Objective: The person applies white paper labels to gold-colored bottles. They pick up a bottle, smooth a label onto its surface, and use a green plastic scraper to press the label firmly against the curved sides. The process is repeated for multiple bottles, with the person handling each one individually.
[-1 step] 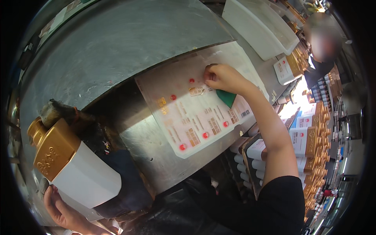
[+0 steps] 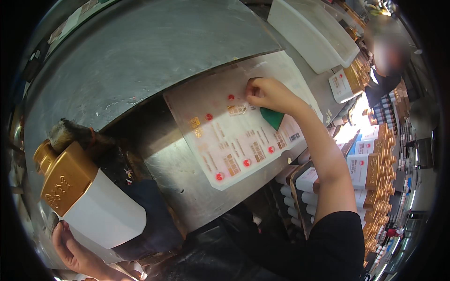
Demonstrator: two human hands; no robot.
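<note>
A bottle with a white body [image 2: 110, 210] and a gold shoulder and neck lies tilted on a dark blue cloth [image 2: 164, 220] at the left. My left hand [image 2: 77, 250] is by its lower left side, fingers loosely bent and tips near the bottle's edge and a grey rounded piece. On the metal bench, a pale label sheet [image 2: 213, 154] bears gold, red and dark print. Over its upper part is my right hand [image 2: 262, 93], fingers bent and pinched at the sheet's surface. A green flat scraper [image 2: 272, 119] sticks out below the palm; my fingers hide the rest.
A raised metal surface [image 2: 154, 51] fills the upper left. A white plastic tub [image 2: 314, 35] stands at the upper right. Several gold-and-white bottles [image 2: 358, 166] are stacked in rows at the right. Beyond them is another person [image 2: 386, 51]. A rag-wrapped piece [image 2: 70, 133] adjoins the bottle's neck.
</note>
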